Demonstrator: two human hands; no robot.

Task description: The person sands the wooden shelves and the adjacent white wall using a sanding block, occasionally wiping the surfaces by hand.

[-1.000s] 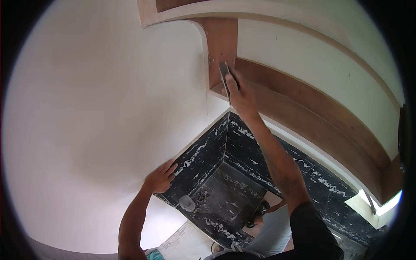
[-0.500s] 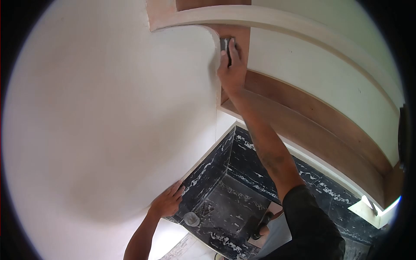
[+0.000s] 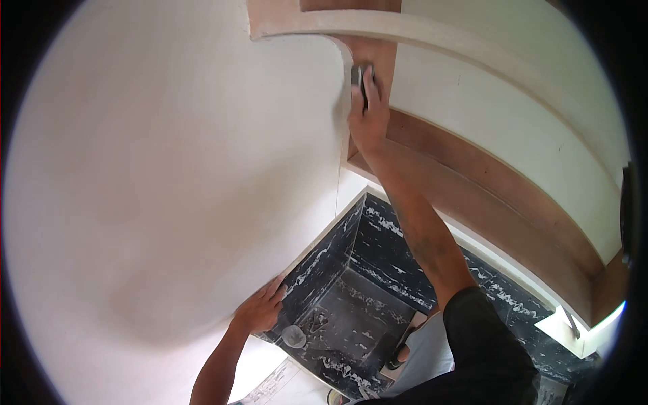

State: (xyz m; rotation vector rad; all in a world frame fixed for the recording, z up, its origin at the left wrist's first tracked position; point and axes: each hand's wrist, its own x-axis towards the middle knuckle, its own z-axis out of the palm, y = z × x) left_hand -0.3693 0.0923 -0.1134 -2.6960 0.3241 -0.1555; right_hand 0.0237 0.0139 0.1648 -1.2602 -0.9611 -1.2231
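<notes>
High in the head view, my right hand (image 3: 370, 121) is wrapped around a small dark sanding block (image 3: 358, 73). The block presses against the reddish-brown side panel (image 3: 379, 54) of a shelf niche, right beside the rounded edge of the white wall (image 3: 223, 135). My right arm is stretched far up and forward. Lower down, my left hand (image 3: 260, 310) lies flat against the bottom edge of the white wall, fingers extended toward the black marbled tiles (image 3: 324, 260). It holds nothing.
A curved pale shelf edge (image 3: 472, 57) runs across the upper right, above a brown lower shelf (image 3: 486, 196). A black marbled counter (image 3: 358, 304) carries a small round clear container (image 3: 294, 337). An open white window or flap (image 3: 563, 331) shows at lower right.
The view has shifted slightly. My right hand, with the sanding block, has moved a little down along the wall edge. My left hand stays against the wall.
</notes>
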